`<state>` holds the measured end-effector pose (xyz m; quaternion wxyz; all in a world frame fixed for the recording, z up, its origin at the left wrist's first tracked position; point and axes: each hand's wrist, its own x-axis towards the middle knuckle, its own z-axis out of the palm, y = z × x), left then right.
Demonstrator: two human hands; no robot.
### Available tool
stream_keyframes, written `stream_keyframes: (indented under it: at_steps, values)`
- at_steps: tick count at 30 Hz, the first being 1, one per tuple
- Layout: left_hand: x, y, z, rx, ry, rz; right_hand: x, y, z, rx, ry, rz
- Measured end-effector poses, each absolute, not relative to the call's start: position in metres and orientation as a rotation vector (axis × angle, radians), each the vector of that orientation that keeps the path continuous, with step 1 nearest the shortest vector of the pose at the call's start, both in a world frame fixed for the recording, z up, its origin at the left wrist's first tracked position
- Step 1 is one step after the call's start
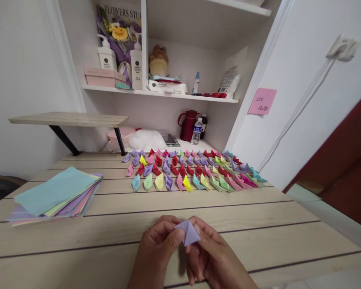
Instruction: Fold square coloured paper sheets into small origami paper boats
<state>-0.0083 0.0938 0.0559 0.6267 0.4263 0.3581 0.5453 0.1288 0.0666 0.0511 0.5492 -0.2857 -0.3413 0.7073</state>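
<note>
Between my two hands, above the near part of the table, is a small piece of folded purple paper [189, 233] with a diagonal crease down its face. My left hand [161, 239] pinches its left corner between thumb and fingers. On the opposite side, my right hand [209, 245] grips the right edge, its thumb on the front and its lower fingers curled beneath. Beyond the hands stand several rows of folded paper boats [180, 170] in purple, red, pink, yellow, green and blue.
A fanned stack of coloured paper [57, 192] lies on the wooden table [108, 237] at left. Behind it stands a small raised shelf [69, 119] on black legs. A red jug [188, 125] and a water bottle [196, 131] stand in the cabinet at the back.
</note>
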Motion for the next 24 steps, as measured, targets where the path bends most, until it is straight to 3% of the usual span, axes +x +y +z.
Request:
stream_keyframes:
  at_steps: [3,6,15,24]
  values:
    - [-0.009,0.091,0.050,0.944,0.910,1.249,0.124,0.063,0.050,-0.766,-0.749,1.364]
    - [-0.012,0.087,0.047,0.943,0.954,1.256,0.122,0.061,0.049,-0.810,-0.779,1.265]
    - [-0.013,0.087,0.047,0.927,1.006,1.267,0.128,0.063,0.047,-1.011,-0.973,1.274]
    - [-0.014,0.090,0.038,0.907,0.865,1.169,0.134,0.065,0.045,-0.933,-0.955,1.401]
